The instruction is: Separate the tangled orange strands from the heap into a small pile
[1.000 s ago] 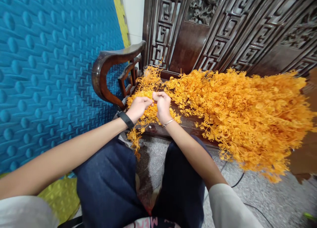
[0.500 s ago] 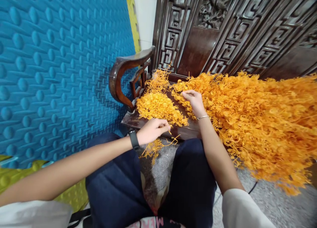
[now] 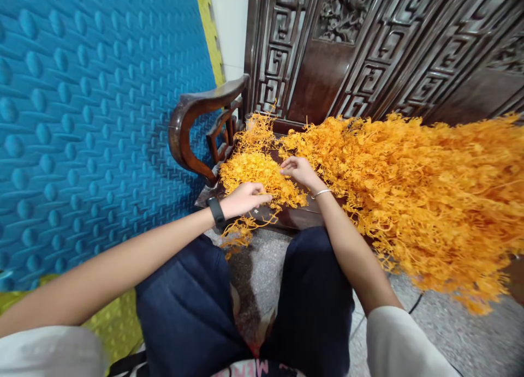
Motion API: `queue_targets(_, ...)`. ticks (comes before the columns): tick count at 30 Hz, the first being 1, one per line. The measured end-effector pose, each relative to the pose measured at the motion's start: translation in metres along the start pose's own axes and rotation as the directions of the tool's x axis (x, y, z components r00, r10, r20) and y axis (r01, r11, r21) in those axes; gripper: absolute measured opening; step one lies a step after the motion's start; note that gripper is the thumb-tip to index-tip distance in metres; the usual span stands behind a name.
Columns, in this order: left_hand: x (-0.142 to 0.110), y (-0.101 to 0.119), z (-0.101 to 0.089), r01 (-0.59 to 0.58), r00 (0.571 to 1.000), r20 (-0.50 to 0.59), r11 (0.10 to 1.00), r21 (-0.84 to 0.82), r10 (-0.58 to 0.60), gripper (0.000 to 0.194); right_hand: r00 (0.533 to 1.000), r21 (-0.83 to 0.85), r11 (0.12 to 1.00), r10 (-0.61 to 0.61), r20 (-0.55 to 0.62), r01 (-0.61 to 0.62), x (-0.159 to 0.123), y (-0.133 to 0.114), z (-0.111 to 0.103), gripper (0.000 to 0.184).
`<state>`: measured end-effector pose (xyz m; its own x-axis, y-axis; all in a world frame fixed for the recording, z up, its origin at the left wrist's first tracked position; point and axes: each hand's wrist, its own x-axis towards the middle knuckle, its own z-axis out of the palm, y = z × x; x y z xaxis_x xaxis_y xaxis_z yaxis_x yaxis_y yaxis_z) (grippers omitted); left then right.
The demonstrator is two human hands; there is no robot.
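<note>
My left hand [image 3: 246,198] is over the front edge of a dark wooden seat [image 3: 286,217], its thumb and forefinger drawn close together. What they hold, if anything, is too small to make out. Just below it hang a few thin orange strands [image 3: 239,234]. At the right side of a small pile of yellow-orange stringy pieces [image 3: 245,168], my right hand [image 3: 301,171] has its fingers bent and slightly apart, with nothing visible in them. A much larger heap of similar orange pieces [image 3: 434,197] spreads along the right.
A curved wooden armrest [image 3: 204,101] bounds the seat on the left, and a carved wooden backrest [image 3: 319,77] stands behind. Blue foam mat [image 3: 90,120] fills the left side. My knees flank a patch of speckled floor [image 3: 266,262].
My right hand has moved left from the large heap to the small pile. My left hand has risen slightly toward that pile. The view has shifted a little.
</note>
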<state>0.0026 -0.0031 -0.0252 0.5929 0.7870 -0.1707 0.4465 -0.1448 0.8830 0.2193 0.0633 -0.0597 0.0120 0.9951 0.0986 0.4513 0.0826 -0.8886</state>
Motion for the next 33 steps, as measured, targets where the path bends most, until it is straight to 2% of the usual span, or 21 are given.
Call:
queue_targets(2, 0.003, -0.002, -0.004, 0.040, 0.999, -0.006, 0.998, -0.056, -0.040, 0.006, 1.000, -0.051, 0.999, -0.008, 0.024, 0.009, 0.001, 0.002, 0.000, 0.014)
queue_targets(6, 0.004, -0.003, -0.014, 0.057, 0.998, 0.042, 0.981, -0.187, -0.050, 0.015, 1.000, -0.127, 0.992, 0.010, 0.023, -0.007, 0.001, 0.003, -0.003, 0.009)
queue_targets(11, -0.002, -0.002, -0.023, 0.074, 0.991, 0.123, 0.984, -0.161, -0.055, 0.013, 0.996, -0.233, 0.968, 0.095, -0.004, -0.093, -0.005, 0.000, -0.010, 0.010)
queue_targets(14, -0.005, -0.003, -0.025, 0.114, 0.983, 0.158, 0.981, -0.156, -0.089, 0.013, 0.996, -0.294, 0.952, 0.093, 0.001, -0.088, -0.008, -0.001, -0.009, 0.011)
queue_targets(17, -0.005, -0.005, -0.027, 0.104, 0.982, 0.173, 0.982, -0.161, -0.076, 0.015, 0.998, -0.346, 0.936, 0.064, -0.017, -0.066, -0.008, -0.002, -0.006, 0.013)
queue_targets(24, -0.004, -0.011, -0.033, 0.075, 0.983, 0.175, 0.988, -0.138, -0.051, 0.018, 0.998, -0.314, 0.948, 0.045, -0.031, -0.053, -0.007, -0.003, -0.004, 0.010)
queue_targets(29, -0.004, -0.010, -0.032, 0.072, 0.983, 0.177, 0.989, -0.132, -0.048, 0.016, 0.998, -0.270, 0.961, 0.053, -0.043, -0.063, -0.008, -0.002, -0.004, 0.018)
queue_targets(33, -0.004, -0.011, -0.031, 0.060, 0.988, 0.153, 0.988, -0.142, -0.038, 0.016, 0.996, -0.291, 0.956, 0.015, -0.085, -0.039, -0.008, -0.005, -0.004, 0.012)
